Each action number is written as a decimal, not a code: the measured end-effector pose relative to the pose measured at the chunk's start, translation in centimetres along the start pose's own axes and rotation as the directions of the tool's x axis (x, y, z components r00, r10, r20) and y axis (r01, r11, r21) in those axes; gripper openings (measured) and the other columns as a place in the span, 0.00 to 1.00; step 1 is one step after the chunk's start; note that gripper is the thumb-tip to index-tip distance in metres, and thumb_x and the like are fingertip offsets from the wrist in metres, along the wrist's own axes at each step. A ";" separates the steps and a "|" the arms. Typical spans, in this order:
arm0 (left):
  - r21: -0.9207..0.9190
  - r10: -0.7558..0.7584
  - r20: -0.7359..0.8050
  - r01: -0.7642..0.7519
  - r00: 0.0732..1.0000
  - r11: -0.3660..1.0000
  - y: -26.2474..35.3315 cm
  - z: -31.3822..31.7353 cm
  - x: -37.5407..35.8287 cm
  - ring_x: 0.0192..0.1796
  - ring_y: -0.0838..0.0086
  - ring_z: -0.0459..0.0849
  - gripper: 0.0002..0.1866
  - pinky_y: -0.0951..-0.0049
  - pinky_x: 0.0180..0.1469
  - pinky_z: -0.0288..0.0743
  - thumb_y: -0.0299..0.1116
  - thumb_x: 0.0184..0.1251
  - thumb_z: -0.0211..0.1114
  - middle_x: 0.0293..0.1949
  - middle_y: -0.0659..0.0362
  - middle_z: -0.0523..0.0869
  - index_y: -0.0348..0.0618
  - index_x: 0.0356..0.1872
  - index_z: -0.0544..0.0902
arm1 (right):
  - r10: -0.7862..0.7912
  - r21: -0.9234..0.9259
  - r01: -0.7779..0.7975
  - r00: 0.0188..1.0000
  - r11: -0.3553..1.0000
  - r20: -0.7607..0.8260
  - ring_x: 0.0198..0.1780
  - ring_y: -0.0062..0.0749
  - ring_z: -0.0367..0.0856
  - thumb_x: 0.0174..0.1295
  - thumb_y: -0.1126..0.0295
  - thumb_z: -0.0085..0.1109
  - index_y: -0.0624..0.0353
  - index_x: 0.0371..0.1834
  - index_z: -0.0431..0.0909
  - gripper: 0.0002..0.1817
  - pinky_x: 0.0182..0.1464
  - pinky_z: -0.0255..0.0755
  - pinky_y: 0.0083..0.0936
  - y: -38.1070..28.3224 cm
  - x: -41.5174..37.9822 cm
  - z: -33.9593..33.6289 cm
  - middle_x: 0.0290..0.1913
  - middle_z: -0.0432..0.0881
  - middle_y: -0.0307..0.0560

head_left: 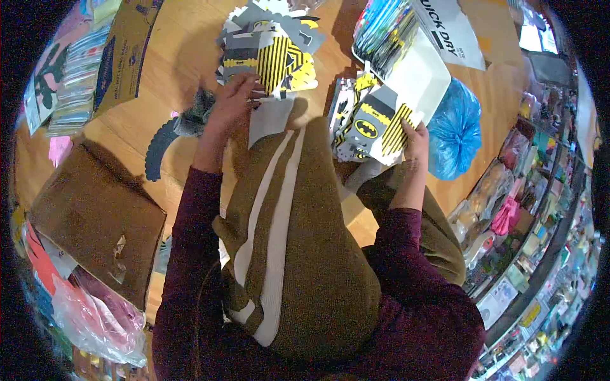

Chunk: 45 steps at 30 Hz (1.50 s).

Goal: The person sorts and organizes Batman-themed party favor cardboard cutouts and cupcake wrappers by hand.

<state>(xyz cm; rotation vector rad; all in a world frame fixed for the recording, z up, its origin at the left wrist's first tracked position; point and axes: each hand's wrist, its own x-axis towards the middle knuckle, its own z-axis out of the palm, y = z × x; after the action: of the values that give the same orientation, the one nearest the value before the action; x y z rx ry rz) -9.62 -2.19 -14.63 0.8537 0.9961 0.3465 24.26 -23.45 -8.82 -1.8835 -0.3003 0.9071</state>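
Note:
My left hand [238,101] rests at the lower edge of a pile of Batman paper cutouts [273,54], in grey, black and yellow with stripes. Its fingers reach out loosely over the cards and look apart, though the tips are partly hidden. My right hand [416,141] grips the right edge of a Batman card [375,124] with a yellow oval bat emblem and black-and-yellow stripes. More printed cutouts [343,108] stand beside and behind that card, just above my right knee.
A white tray [438,79] of packaged items and a blue plastic bag [455,130] lie at the right. Cardboard boxes [95,216] and a dark scalloped paper strip [162,149] are at the left. Shelves of packaged goods [508,222] line the far right.

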 end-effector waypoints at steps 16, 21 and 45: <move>0.573 0.410 -0.420 -0.113 0.810 0.812 -3.5 -4.6 4.2 0.45 0.55 0.74 0.23 0.64 0.49 0.66 0.38 0.49 0.62 0.41 0.42 0.76 0.31 0.43 0.72 | -0.559 -0.737 0.231 0.796 0.635 -0.232 0.34 0.37 0.76 0.47 0.65 0.62 0.68 0.37 0.73 0.18 0.39 0.69 0.26 0.5 1.8 5.1 0.35 0.77 0.55; 0.629 0.512 -0.429 -0.160 0.744 0.761 -5.4 -4.1 6.8 0.45 0.53 0.74 0.28 0.62 0.50 0.66 0.40 0.42 0.65 0.40 0.41 0.76 0.29 0.43 0.71 | -0.452 -0.385 0.521 0.853 0.762 0.259 0.33 0.29 0.76 0.49 0.71 0.58 0.65 0.37 0.73 0.12 0.38 0.69 0.23 -2.4 0.4 18.3 0.31 0.77 0.50; -0.079 0.276 -0.354 -0.322 0.894 0.943 2.8 -1.1 1.3 0.44 0.66 0.75 0.34 0.71 0.45 0.70 0.42 0.51 0.64 0.43 0.52 0.76 0.33 0.54 0.61 | -0.211 0.262 0.126 0.922 0.957 0.325 0.35 0.23 0.77 0.48 0.85 0.54 0.66 0.39 0.75 0.13 0.40 0.69 0.18 -3.9 0.7 18.9 0.36 0.79 0.43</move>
<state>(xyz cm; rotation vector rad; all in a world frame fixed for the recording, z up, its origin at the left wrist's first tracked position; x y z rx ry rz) -9.56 0.90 -13.59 0.8395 1.1433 0.8411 12.18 -8.43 -10.24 -1.4471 -0.5383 1.1065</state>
